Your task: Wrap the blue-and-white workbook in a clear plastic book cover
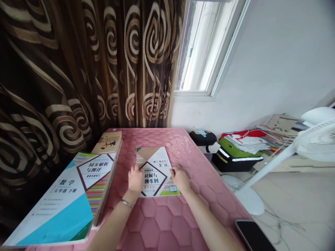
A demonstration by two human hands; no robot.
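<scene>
A thin workbook (154, 164) with a white cover, a dark diamond outline and striped corners lies on the pink tabletop, its printing upside down to me. Around its left edge are the fingers of my left hand (135, 179), which wears a silver bracelet on the wrist. My right hand (181, 179) pinches the opposite edge, thumb and forefinger closed on the cover's side. To the left of my left arm rests a stack of books, topped by a larger workbook (65, 200) with blue and white areas and a striped band.
The pink padded table cover (167, 223) has a hexagon pattern. A phone (253, 235) lies at its right front edge. Right of the table stand a white fan (251, 200), a green and black bag (235, 155) and piled papers (277, 130). Patterned curtains (131, 62) hang behind.
</scene>
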